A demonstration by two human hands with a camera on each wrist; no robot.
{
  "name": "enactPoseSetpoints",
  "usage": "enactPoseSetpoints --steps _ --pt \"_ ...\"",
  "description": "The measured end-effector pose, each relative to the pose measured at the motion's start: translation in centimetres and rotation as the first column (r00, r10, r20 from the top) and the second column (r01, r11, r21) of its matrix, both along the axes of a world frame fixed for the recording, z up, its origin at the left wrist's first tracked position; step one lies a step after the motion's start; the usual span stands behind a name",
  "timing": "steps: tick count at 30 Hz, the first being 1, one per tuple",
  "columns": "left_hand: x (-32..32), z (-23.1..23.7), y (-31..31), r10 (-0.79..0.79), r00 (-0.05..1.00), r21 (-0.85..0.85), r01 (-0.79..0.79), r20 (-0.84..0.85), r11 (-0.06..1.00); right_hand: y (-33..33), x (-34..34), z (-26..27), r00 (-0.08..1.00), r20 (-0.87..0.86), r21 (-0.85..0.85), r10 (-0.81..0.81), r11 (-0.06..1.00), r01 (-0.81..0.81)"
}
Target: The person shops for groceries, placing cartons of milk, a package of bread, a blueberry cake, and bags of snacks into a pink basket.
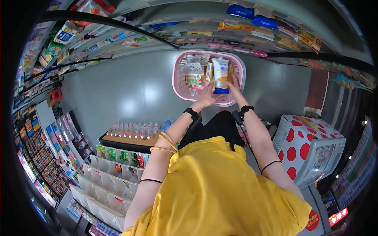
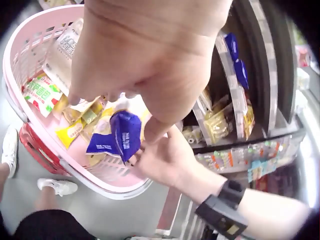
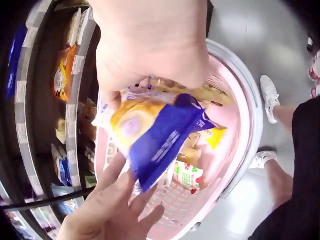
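A blue, white and yellow food bag (image 1: 221,74) stands upright in a pink basket (image 1: 176,84), its blue end towards me. My right hand (image 1: 235,89) holds the bag by its side, thumb over the printed front in the right wrist view. On the other side, my left hand (image 1: 205,96) has its fingers spread, fingertips right at the bag's edge. Beside the bag lie a green-and-white pack with red prints (image 1: 193,81), clear-wrapped white packs (image 1: 193,69) and a small yellow pack (image 2: 70,134). Part of the left hand's fingers is hidden behind the palm in its wrist view.
Shelves of packaged food (image 1: 252,27) curve along the far side. Bottles (image 1: 134,129) stand on a ledge at left, above white bins (image 1: 106,179). A red-dotted display freezer (image 1: 299,147) is at right. Grey floor (image 1: 118,84) surrounds the basket.
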State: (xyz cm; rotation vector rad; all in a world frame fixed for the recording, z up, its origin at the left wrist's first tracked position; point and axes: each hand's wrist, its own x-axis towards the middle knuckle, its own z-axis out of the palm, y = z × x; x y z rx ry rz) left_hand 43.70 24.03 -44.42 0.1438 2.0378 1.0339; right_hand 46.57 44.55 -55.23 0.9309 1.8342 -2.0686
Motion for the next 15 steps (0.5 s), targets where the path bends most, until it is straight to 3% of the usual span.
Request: enactPoseSetpoints --steps 1,2,3,4,6,7,10,13,15 --pt "0.7 -1.5 -0.5 -0.029 0.999 -0.048 0.028 -0.024 0.998 -0.2 0.1 -0.1 0.993 -0.001 0.232 0.117 0.966 -0.113" --pt "0.4 -1.2 -0.6 -0.057 0.997 -0.093 0.052 -0.054 0.994 -0.1 -0.3 -0.5 0.974 0.023 0.455 0.227 0.865 -0.212" --pt "0.5 -0.6 -1.0 -0.043 0.994 -0.08 0.035 -0.098 0.996 0.1 -0.8 -0.8 0.97 -0.087 0.466 0.227 0.87 -0.162" --pt "0.5 0.1 -1.7 0.023 1.0 0.0 -0.023 0.007 1.0 0.5 -1.6 0.7 0.964 -0.122 0.5 0.237 0.854 -0.146" --pt "0.1 1.3 -3.7 0.129 0.967 0.141 -0.163 0.22 0.977 1.1 -4.4 7.5 0.943 -0.199 0.562 0.268 0.819 -0.114" --pt "0.3 2.0 -4.9 0.157 0.966 0.139 -0.187 0.206 0.972 1.4 -6.4 13.0 0.934 -0.177 0.693 0.311 0.713 -0.105" --pt "1.3 2.3 -9.8 0.227 0.961 0.131 -0.248 0.158 0.96 3.0 -12.6 22.4 0.872 -0.434 0.582 0.226 0.809 0.08" --pt "2.6 5.1 -14.3 0.33 0.944 0.038 -0.331 0.012 0.943 4.5 -18.3 28.0 0.713 -0.57 0.775 0.408 0.556 0.301" --pt "4.4 4.6 -17.7 0.448 0.893 0.014 -0.448 -0.045 0.894 4.5 -21.3 30.3 0.736 -0.46 0.86 0.498 0.455 0.23"
